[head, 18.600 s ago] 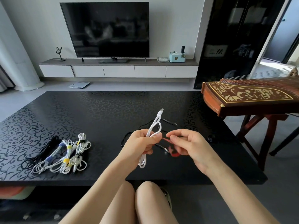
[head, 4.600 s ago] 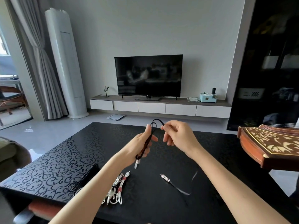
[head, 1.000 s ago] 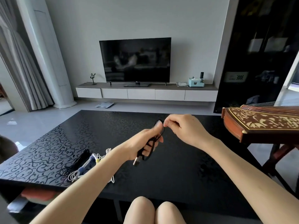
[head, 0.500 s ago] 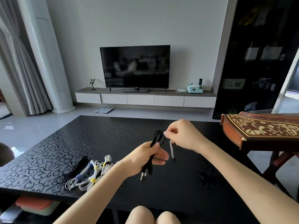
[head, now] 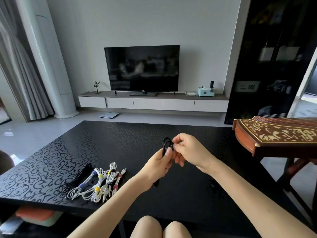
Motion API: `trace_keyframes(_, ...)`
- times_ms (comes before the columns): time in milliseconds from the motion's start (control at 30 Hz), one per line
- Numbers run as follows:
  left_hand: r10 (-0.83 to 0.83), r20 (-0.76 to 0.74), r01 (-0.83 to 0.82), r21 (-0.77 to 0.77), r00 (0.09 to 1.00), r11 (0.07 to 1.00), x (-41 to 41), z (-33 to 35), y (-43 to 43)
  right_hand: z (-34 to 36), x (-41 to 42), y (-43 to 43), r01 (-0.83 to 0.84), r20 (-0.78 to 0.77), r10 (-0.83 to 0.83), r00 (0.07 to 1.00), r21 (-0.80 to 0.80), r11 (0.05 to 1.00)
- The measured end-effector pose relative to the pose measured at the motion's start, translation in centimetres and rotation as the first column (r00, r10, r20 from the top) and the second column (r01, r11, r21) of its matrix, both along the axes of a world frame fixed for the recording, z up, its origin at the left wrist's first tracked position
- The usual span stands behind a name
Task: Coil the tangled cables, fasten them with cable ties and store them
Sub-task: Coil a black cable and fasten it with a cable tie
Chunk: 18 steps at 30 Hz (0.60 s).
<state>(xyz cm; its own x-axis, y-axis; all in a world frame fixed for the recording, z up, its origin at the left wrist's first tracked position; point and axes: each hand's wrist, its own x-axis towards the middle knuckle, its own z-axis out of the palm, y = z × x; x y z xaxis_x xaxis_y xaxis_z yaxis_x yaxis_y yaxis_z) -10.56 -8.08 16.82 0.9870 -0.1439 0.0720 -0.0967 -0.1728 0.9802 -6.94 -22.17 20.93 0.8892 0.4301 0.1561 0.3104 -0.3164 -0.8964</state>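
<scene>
- Half a second ago the right hand [head: 188, 152] was held apart at 2 o'clock of the coil with a thin strip dangling from it. Now it is against the black cable [head: 166, 143], thumb and forefinger pinching the top of the loop, and the strip no longer shows.
- The left hand [head: 158, 166] had its lower fingers partly spread; now they are curled round the coil's middle, thumb pressed on it.
- The cable is held above the table [head: 120, 143], loop end up at 12 o'clock. Its plug end [head: 156, 183] pokes out below the left palm at 6 o'clock.
- Both hands cover the coil's waist, so I cannot tell whether a tie sits there.
- At 8 o'clock of the hands, tied white bundles [head: 101, 183] lie side by side on the table, with a black bundle [head: 79, 176] just beside them.
- A zither [head: 277, 134] stands at 3 o'clock and a television [head: 142, 67] at 12 o'clock.
</scene>
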Motion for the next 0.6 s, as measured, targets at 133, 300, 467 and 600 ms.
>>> trace_keyframes(133, -0.049, 0.226, -0.081, 0.531, 0.973, 0.844, -0.1, -0.5, 0.0, -0.7, -0.2, -0.3, -0.071, -0.081, 0.070, 0.994, -0.009, 0.997)
trace_keyframes(300, -0.091, 0.196, -0.034, 0.554, 0.976, 0.832, 0.0, -0.6, -0.6, -3.3, -0.5, -1.3, 0.038, -0.035, -0.034, 0.999, 0.131, 0.991)
trace_keyframes(467, -0.147, -0.080, 0.157, 0.150, 0.986, 0.976, 1.3, -2.1, -2.7, -6.2, -0.9, -3.4, 0.162, -0.197, -0.093, 0.976, 0.374, 0.913)
trace_keyframes(600, -0.259, -0.134, 0.287, 0.277, 0.956, 0.917, 2.5, -4.1, -5.0, -9.1, -1.0, -5.1, 0.339, -0.391, -0.159, 0.907, 0.448, 0.828)
